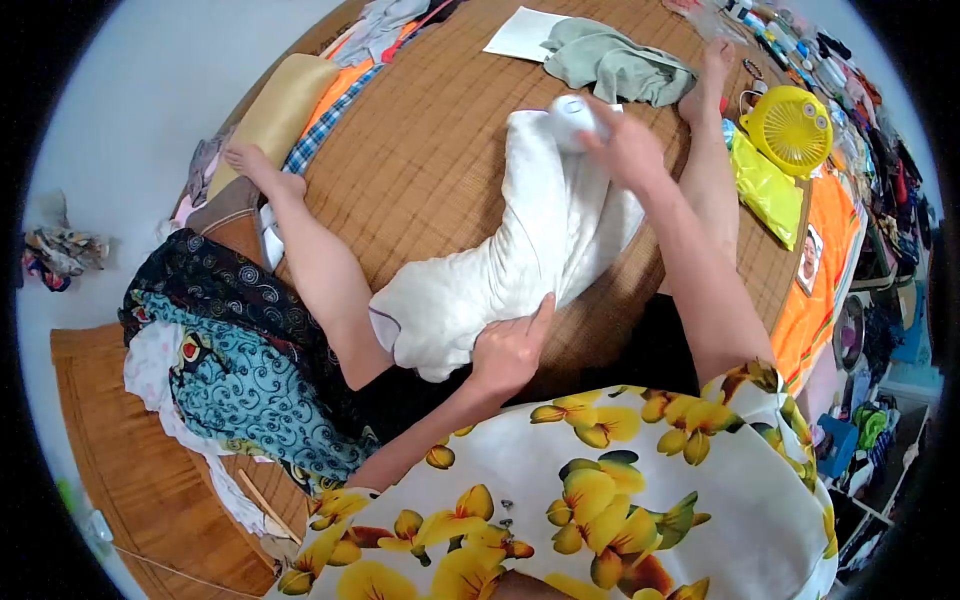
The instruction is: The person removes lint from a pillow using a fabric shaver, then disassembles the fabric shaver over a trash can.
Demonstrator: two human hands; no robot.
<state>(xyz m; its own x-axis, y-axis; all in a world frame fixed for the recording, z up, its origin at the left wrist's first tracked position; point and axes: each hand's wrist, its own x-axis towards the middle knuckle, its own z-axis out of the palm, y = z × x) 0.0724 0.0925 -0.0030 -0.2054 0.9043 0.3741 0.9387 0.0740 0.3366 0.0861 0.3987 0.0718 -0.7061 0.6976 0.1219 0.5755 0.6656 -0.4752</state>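
Note:
A white garment (pixel 470 290) lies rumpled over the brown woven mat between my outstretched legs. Near its far end, my right hand (pixel 628 150), slightly blurred, is closed around a white rounded device (pixel 572 122) that looks like a lint shaver. The device's underside is hidden, and it appears to rest on or just above the cloth. My left hand (pixel 510 352) presses on the garment's near edge. Its index finger is stretched out along the fabric, while the other fingers are partly hidden.
A grey-green cloth (pixel 615 62) and a white sheet (pixel 522 34) lie at the far side. To the right are a yellow fan (pixel 788 130) and a yellow packet (pixel 765 188). Patterned clothes (pixel 255 365) are piled on the left.

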